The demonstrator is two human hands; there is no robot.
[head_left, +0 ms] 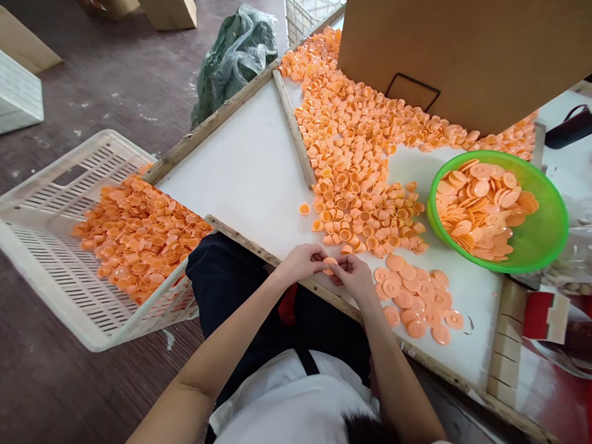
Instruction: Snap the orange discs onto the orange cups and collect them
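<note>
My left hand [302, 261] and my right hand [353, 274] meet at the near edge of the white table [249, 168], fingers pinched together on one small orange plastic piece [330, 263]. Just beyond my hands lies a big heap of orange cup-shaped caps [356, 153]. To the right of my right hand, several flat orange discs [412, 297] lie spread on the table. A green bowl [543, 237] further right holds more discs.
A white slatted crate [47, 239] with orange pieces stands on the floor at the left. A large cardboard box [467, 53] sits at the table's back. A wooden strip [294, 128] lies beside the heap. A dark plastic bag [236, 55] rests on the floor.
</note>
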